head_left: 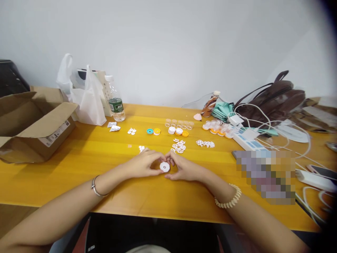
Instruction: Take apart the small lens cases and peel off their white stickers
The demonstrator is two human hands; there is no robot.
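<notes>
A small white disc with a scalloped rim and a hole in its middle (164, 167) is held just above the table between both hands. My left hand (144, 163) pinches its left side, thumb below and fingers behind. My right hand (184, 168) curls around the right side, fingertips at the upper edge and thumb near the lower edge. Beyond the hands lie a pile of white openwork pieces (179, 146) and a few small white round pieces (141, 148), partly hidden by my left hand. Farther back stand white and orange round caps (178, 131) and a teal ring (150, 131).
Clear small cups (181, 124) stand in back, with orange-based domed parts (218, 129) to the right. A cardboard box (50, 130), plastic bag (88, 98) and water bottle (116, 102) occupy the left. Cables, a power strip (247, 140) and a brown bag (273, 98) crowd the right.
</notes>
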